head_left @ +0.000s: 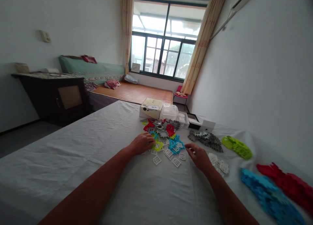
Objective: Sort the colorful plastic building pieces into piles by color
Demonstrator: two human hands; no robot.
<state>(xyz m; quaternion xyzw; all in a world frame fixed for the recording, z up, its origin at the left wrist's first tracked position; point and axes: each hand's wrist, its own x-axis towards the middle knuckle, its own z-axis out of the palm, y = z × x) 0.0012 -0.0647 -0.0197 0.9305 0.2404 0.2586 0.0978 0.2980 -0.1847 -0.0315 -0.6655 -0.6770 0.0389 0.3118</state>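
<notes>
A mixed pile of notched, gear-edged plastic building pieces lies on the cloth in front of me, with red pieces [170,130], blue pieces [174,144] and a yellow-green piece [158,146]. Small white window-shaped pieces [176,162] are scattered along its near side. My left hand [141,143] is at the pile's left edge, fingers curled in beside the yellow-green piece; what they hold is hidden. On the right, my right hand [198,156] has its fingers bent together, tips close by the blue pieces' edge. Anything between those fingertips is too small to make out.
Sorted heaps lie to the right: grey pieces [207,141], lime pieces [236,147], white pieces [218,163], blue pieces [269,195] and red pieces [286,182]. Behind the pile stand a printed box [150,109], a clear plastic container [169,111] and a black-edged open box [194,120].
</notes>
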